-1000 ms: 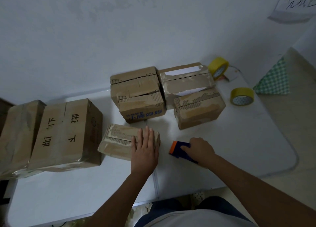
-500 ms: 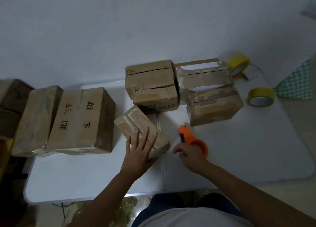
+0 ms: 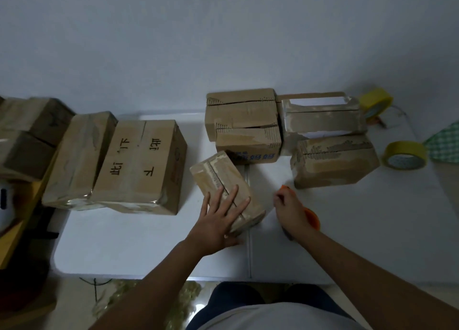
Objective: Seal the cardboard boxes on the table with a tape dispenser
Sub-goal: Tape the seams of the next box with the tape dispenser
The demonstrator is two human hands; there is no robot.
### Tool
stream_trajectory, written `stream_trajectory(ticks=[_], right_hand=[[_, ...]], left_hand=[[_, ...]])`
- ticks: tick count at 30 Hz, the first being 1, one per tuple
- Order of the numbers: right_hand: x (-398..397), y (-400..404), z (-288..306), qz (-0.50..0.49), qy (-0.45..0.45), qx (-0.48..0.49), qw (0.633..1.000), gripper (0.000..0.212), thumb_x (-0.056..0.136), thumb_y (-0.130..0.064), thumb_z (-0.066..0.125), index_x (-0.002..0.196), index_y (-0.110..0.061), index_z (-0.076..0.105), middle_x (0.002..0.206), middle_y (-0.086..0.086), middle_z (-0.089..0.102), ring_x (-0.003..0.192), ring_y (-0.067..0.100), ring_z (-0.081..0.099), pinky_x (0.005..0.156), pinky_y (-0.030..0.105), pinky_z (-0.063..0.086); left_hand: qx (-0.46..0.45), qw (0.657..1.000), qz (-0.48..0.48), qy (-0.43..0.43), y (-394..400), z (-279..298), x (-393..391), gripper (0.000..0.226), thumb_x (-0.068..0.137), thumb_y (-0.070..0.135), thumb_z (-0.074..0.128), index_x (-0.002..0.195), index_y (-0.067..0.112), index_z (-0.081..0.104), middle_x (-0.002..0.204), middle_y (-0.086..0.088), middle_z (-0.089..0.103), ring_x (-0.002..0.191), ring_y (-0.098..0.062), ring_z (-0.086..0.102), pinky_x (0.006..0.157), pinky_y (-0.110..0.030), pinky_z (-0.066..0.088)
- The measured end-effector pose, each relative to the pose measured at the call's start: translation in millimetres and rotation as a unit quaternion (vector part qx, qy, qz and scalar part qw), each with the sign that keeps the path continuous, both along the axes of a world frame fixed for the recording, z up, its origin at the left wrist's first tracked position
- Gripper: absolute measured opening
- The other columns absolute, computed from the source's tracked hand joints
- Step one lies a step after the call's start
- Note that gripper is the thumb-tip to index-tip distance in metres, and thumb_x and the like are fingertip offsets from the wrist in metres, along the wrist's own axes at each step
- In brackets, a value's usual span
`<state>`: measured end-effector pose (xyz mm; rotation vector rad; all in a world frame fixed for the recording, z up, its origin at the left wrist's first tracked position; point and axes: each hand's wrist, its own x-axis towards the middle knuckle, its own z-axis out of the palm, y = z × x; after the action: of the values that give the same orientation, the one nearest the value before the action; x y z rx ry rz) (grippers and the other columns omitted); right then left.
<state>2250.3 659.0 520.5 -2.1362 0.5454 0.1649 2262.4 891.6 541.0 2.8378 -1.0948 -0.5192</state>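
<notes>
The right hand (image 3: 291,211) hides most of the orange tape dispenser (image 3: 312,217).

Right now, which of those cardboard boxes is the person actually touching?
The small box lying askew near the table's front edge, under the left hand. Its fingers are spread flat on top; the other boxes are untouched.

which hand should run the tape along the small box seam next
Probably the right hand: it already grips the orange tape dispenser beside the small box, while the left hand lies flat on top, steadying it.
</notes>
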Motion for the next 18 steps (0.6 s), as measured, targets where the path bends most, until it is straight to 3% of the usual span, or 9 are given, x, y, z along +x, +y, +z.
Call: stream_trajectory(ticks=[2,4,6,9,13,18], right_hand=[[11,15,15,0.025,-0.029,0.024,0.999,0.018,0.098,-0.021,0.052,0.109,-0.011,0.061,0.1,-0.002,0.057,0.09,0.013,0.058,0.073,0.023,0.045],[16,33,21,0.061,-0.014,0.058,0.996,0.03,0.097,-0.027,0.054,0.124,-0.014,0.056,0.115,-0.003,0.054,0.103,0.01,0.054,0.081,0.02,0.043],[18,43,20,0.096,0.007,0.053,0.994,0.041,0.097,-0.028,0.055,0.135,-0.013,0.048,0.127,-0.001,0.052,0.114,0.013,0.051,0.088,0.022,0.041],[20,53,19,0.105,0.04,0.056,0.992,0.048,0.098,-0.029,0.052,0.142,-0.013,0.04,0.131,0.004,0.054,0.113,0.018,0.053,0.085,0.025,0.042],[24,62,18,0.095,0.068,0.044,0.992,0.042,0.102,-0.031,0.041,0.141,-0.015,0.038,0.123,0.009,0.058,0.096,0.016,0.051,0.075,0.026,0.039],[22,71,20,0.076,0.074,0.039,0.994,0.042,0.103,-0.032,0.039,0.141,-0.015,0.038,0.117,0.011,0.059,0.093,0.019,0.053,0.074,0.027,0.039]], left_hand=[[-0.099,0.994,0.044,0.024,6,6,5,0.083,0.091,0.07,0.042,0.154,0.044,-0.007,0.162,0.009,-0.025,0.149,-0.023,-0.024,0.12,-0.056,-0.004],[-0.142,0.978,0.149,-0.042,25,13,12,0.074,0.095,0.063,0.041,0.154,0.046,0.0,0.164,0.009,-0.017,0.15,-0.023,-0.02,0.119,-0.056,-0.005],[-0.101,0.944,0.292,-0.115,54,15,18,0.075,0.096,0.053,0.047,0.156,0.04,0.003,0.166,0.002,-0.011,0.15,-0.034,-0.016,0.116,-0.062,-0.005],[-0.03,0.894,0.44,-0.08,88,15,28,0.085,0.096,0.035,0.056,0.158,0.03,-0.002,0.163,-0.006,-0.019,0.146,-0.05,-0.012,0.112,-0.074,0.007],[-0.014,0.91,0.411,-0.054,101,5,42,0.089,0.093,0.013,0.055,0.157,0.024,-0.007,0.164,-0.007,-0.017,0.142,-0.056,-0.014,0.11,-0.073,0.019],[-0.003,0.923,0.383,-0.036,114,1,95,0.091,0.095,0.012,0.052,0.155,0.028,-0.015,0.163,-0.004,-0.022,0.141,-0.057,-0.02,0.112,-0.073,0.014]])
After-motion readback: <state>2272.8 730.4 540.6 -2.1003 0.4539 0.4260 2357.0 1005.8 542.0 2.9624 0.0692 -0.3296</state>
